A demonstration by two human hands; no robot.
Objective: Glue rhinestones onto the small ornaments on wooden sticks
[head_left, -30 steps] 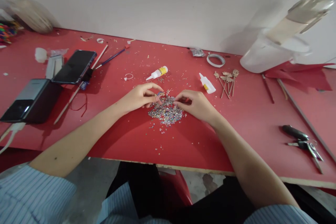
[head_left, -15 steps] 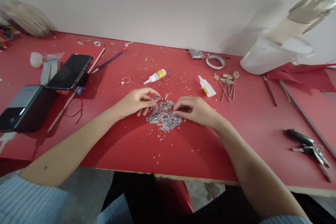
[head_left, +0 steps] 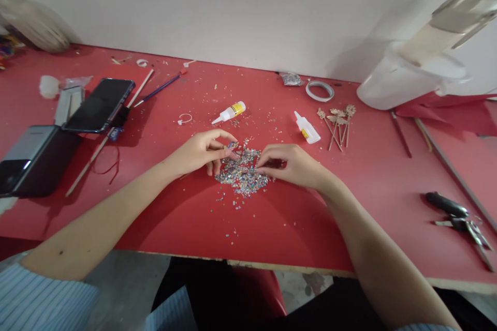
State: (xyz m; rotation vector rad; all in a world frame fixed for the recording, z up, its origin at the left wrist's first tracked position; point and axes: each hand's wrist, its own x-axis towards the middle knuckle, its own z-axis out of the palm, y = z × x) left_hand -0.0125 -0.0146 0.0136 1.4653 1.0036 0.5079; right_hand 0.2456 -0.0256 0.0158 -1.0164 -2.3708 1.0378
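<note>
My left hand [head_left: 200, 151] is closed in a pinch on a small glittery ornament [head_left: 232, 145], whose exact shape is mostly hidden by the fingers. Beneath both hands spreads a loose pile of silvery, multicoloured sequins [head_left: 244, 181] on the red tabletop. On the pile's right side, my right hand [head_left: 289, 163] has thumb and forefinger pinched together at the sequins. Whatever lies between those fingertips is too small to make out. Behind the pile lie two small glue bottles with yellow labels, a left bottle [head_left: 230, 112] and a right bottle [head_left: 307, 128].
Wooden cutouts on sticks [head_left: 338, 120], a tape roll [head_left: 319, 91] and a sequin packet [head_left: 291, 79] lie behind on the right. Keys [head_left: 462, 222] rest near the right edge, a white bucket [head_left: 399, 80] behind. Phone [head_left: 100, 105], black case [head_left: 37, 160] and paintbrush [head_left: 161, 86] are left.
The view has shifted very slightly. My right fingertips have dipped a little at the sequins; my left hand keeps its pinch on the ornament.
</note>
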